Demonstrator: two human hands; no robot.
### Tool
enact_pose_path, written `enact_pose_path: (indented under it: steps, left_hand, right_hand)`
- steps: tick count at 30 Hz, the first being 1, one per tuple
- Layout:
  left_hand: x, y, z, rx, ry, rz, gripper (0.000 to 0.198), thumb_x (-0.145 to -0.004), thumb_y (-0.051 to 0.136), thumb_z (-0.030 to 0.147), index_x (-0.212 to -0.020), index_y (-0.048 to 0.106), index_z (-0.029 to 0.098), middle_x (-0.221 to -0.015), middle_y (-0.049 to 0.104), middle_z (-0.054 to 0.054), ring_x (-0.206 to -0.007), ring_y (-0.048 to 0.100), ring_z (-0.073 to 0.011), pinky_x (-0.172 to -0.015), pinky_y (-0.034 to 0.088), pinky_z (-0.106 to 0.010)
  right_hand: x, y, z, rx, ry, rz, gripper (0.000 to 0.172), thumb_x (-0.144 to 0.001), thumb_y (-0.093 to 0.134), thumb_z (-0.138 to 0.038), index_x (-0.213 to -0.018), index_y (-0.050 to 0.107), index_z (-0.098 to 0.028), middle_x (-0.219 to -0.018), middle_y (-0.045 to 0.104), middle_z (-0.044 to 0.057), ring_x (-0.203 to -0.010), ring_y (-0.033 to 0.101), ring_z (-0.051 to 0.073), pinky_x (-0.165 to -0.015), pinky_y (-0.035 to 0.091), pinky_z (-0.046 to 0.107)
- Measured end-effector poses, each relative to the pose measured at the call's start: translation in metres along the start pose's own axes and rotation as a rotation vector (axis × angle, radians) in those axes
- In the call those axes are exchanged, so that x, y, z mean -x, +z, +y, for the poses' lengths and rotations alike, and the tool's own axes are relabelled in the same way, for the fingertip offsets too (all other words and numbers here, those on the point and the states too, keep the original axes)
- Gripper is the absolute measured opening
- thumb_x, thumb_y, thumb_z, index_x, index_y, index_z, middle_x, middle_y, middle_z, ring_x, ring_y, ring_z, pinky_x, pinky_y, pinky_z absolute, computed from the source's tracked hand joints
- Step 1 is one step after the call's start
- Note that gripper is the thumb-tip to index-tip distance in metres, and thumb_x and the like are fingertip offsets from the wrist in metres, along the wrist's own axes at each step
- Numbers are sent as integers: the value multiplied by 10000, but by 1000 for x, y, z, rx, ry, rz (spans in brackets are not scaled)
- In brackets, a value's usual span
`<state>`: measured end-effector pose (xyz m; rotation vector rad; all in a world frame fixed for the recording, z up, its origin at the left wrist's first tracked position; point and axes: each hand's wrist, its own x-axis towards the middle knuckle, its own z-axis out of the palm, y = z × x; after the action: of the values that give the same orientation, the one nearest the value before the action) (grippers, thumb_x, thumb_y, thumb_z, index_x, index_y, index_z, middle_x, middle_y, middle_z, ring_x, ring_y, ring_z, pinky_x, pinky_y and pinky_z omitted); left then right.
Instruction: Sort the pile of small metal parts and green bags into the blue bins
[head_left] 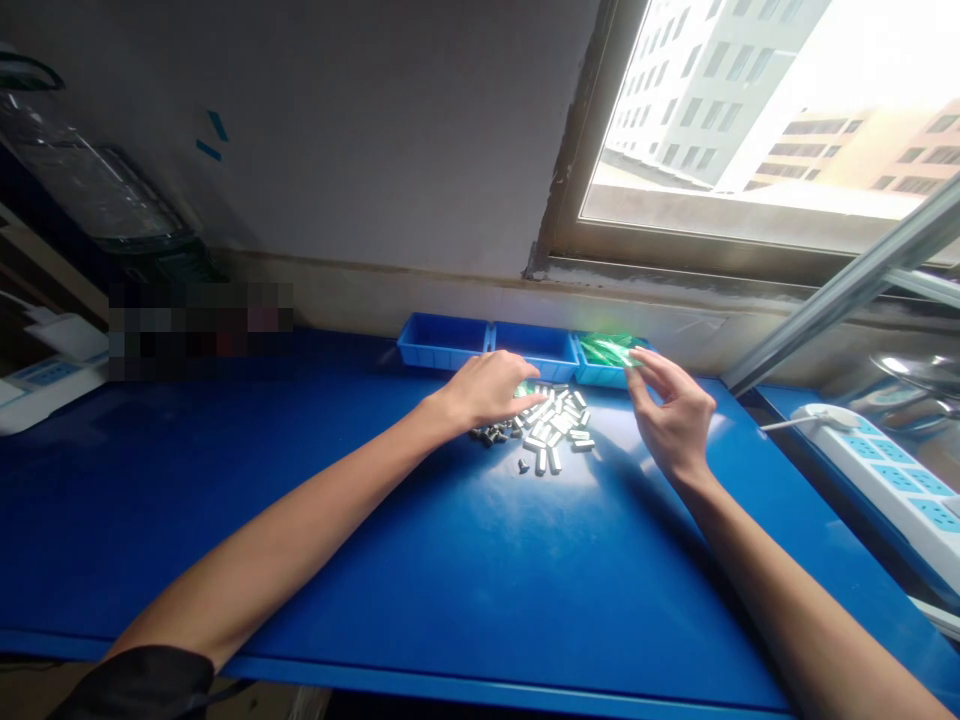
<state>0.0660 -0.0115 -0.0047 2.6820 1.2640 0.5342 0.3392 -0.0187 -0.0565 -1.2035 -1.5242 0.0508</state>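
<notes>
My right hand point(671, 410) is at the right-hand blue bin point(600, 377), its thumb and fingertips pinched at the edge of a shiny green plastic bag point(600, 348). Several such bags seem to lie in that bin, though I cannot count them. Over the left side of a pile of silvery metal standoffs point(555, 425) reaches my left hand point(491, 388), thumb and forefinger apart. A bit of green shows between those fingers; whether it is touched I cannot tell. Small dark screws point(491, 434) lie beneath this hand, partly hidden by it.
Two more blue bins, a left one point(442, 355) and a middle one point(532, 357), stand in the row along the wall. White power strips lie at right point(892, 470) and far left point(56, 370). A metal bar point(847, 290) slants down at the right. A large clear bottle point(90, 170) is at upper left.
</notes>
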Motion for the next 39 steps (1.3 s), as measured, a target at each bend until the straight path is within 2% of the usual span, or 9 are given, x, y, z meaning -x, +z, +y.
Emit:
enact_pose_path:
  steps: [3, 7, 10, 12, 20, 25, 31, 36, 39]
  left_hand:
    - [2, -6, 6, -113, 16, -126, 248, -955, 697, 389, -1030, 817, 184, -1075, 803, -126, -1052, 748, -310, -808, 582, -333]
    - [3, -5, 11, -149, -19, -197, 166, -921, 705, 331, -946, 810, 205, -1022, 797, -126, -1036, 750, -317, -807, 578, -339]
    - [2, -1, 9, -156, -35, -210, 141, -913, 693, 292, -941, 800, 205, -1021, 792, -129, -1040, 754, -325, -806, 577, -344]
    - [2, 1, 9, -175, -30, -217, 130, -913, 683, 262, -944, 790, 197, -1032, 789, -133, -1046, 756, -333, -799, 576, -348]
    - [1, 3, 11, -224, 5, -202, 162, -905, 632, 129, -951, 773, 195, -986, 781, -137, -962, 767, -317, -770, 557, -333]
    - [1, 5, 10, -258, 45, -185, 259, -852, 587, 20, -924, 762, 195, -939, 777, -132, -897, 765, -300, -727, 524, -316]
    - [1, 4, 14, -311, 104, -157, 281, -879, 555, 1, -968, 758, 175, -913, 776, -138, -857, 754, -282, -764, 526, -328]
    - [0, -1, 12, -331, 145, -70, 295, -894, 531, -29, -997, 744, 146, -881, 776, -121, -834, 762, -265, -711, 532, -307]
    - [-1, -1, 7, -215, 140, 63, 353, -932, 528, -14, -1146, 756, 150, -1000, 803, -129, -919, 781, -268, -750, 568, -313]
  right_hand:
    - [0, -1, 17, 296, -150, -111, 458, -1017, 588, -466, -1341, 739, -181, -1448, 684, 178, -1348, 650, 363, -1173, 505, 580]
    - [3, 6, 35, 502, -192, -286, 556, -1045, 507, -481, -1508, 607, -190, -1543, 610, 161, -1482, 508, 378, -1204, 449, 604]
    - [4, 9, 40, 660, -188, -296, 570, -1060, 458, -502, -1520, 594, -195, -1604, 541, 160, -1557, 369, 417, -1208, 400, 646]
    - [3, 11, 41, 709, -168, -291, 573, -1064, 440, -515, -1505, 608, -189, -1621, 513, 173, -1547, 369, 426, -1193, 404, 638]
    - [1, 10, 49, 605, -178, -269, 564, -1053, 461, -480, -1529, 572, -199, -1536, 609, 171, -1494, 460, 405, -1202, 370, 641]
    - [-1, 7, 34, 517, -239, -170, 521, -1031, 498, -422, -1515, 585, -248, -1564, 572, 159, -1480, 482, 382, -1202, 390, 600]
    - [1, 8, 19, 430, -325, -212, 431, -1031, 520, -369, -1426, 632, -238, -1471, 642, 159, -1399, 563, 347, -1167, 438, 569]
    - [2, 9, 19, 380, -347, -226, 398, -1025, 535, -356, -1388, 647, -239, -1448, 660, 148, -1381, 584, 346, -1151, 459, 588]
    - [2, 7, 12, 315, -342, -250, 399, -1020, 542, -353, -1395, 639, -258, -1431, 677, 140, -1361, 604, 346, -1148, 465, 607]
